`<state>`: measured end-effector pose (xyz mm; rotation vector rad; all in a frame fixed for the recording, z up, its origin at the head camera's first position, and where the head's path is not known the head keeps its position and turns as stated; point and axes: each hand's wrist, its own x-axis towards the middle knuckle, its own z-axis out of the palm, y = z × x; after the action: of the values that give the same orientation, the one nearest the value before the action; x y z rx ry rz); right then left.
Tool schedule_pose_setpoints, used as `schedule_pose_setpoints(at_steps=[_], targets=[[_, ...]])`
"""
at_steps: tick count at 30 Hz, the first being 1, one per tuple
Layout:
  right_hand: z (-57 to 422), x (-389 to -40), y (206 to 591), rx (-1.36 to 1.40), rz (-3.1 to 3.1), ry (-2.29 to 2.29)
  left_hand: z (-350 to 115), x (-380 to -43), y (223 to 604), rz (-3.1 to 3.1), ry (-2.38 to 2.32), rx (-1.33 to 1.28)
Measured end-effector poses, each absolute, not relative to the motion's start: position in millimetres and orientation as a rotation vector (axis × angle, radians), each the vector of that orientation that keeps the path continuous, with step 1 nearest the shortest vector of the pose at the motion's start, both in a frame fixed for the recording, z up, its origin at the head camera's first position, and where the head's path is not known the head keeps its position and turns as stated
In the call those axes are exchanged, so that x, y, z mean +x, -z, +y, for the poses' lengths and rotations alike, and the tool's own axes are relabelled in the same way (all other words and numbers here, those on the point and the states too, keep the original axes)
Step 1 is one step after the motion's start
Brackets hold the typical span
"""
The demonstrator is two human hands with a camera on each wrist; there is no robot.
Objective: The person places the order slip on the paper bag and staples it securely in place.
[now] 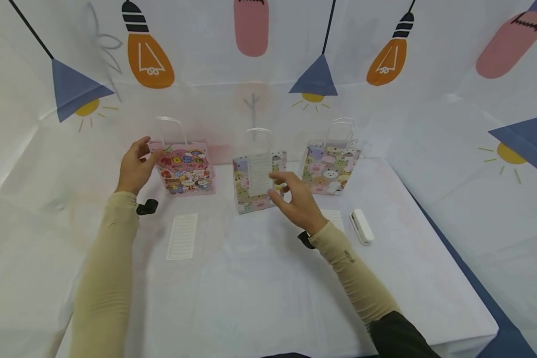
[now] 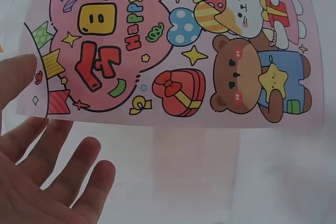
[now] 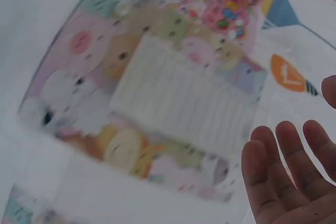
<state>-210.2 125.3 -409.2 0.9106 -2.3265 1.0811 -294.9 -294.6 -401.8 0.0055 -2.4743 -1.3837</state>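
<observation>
At the left stands a pink paper gift bag with cartoon animals and lettering. My left hand grips its upper left edge, the thumb over the printed front and fingertips partly hidden behind. A second gift bag, printed with animal faces, stands in the middle. On its front is a lined white paper slip. Beside the slip's right side is my right hand, fingers loosely bent and holding nothing; in the right wrist view its fingers stand apart, right of the bag.
A third animal-print bag stands at the back right. On the white table lie a lined slip at left and another slip, partly hidden by my right arm. A white stapler lies right of that arm.
</observation>
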Motion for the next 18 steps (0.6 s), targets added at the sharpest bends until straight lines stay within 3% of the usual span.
schedule_pose_setpoints(at_steps=[8, 18], targets=[[75.6, -209.9, 399.7, 1.081, -2.295, -1.186, -293.6, -298.7, 408.4, -2.444, 1.35, 0.008], [19.4, -216.7, 417.7, 1.085, -2.645, -0.994, -290.0, -295.1, 410.9, -2.41, 1.347, 0.041]])
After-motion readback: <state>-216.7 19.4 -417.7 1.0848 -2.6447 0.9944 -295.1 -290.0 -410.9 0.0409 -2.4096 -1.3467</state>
